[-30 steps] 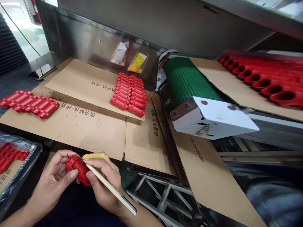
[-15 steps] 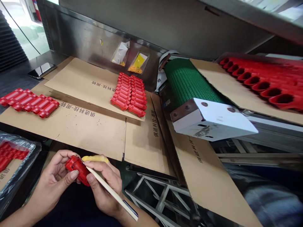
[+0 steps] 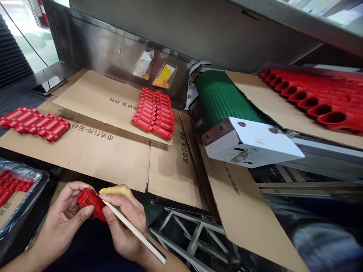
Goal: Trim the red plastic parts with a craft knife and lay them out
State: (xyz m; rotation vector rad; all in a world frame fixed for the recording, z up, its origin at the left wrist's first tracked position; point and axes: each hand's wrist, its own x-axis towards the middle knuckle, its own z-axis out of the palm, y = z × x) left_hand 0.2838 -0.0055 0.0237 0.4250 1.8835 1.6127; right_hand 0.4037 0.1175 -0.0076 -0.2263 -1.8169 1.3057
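Low in the view, my left hand (image 3: 69,213) grips one end of a red plastic part (image 3: 92,202) between thumb and fingers. My right hand (image 3: 126,219) pinches a pale flat stick with a dark mark (image 3: 134,231), and its thumb also touches the red part. The stick's upper tip is at the part's side. A yellow cover (image 3: 115,190) sits on the right index finger. Similar red parts lie in two columns (image 3: 154,113) on the cardboard sheet (image 3: 93,88), and another row (image 3: 35,122) lies at the left.
A green roller belt (image 3: 227,100) with a white bracket (image 3: 252,143) stands at the right, beside many red tubes (image 3: 317,100). A phone (image 3: 50,85) lies back left. A plastic-lined crate (image 3: 42,181) holds red parts. Two small bags (image 3: 143,65) hang on the metal wall.
The view has shifted slightly, moving the roller and bracket a little left in the picture. The red part has turned slightly in my hands, which keep nearly the same pose.
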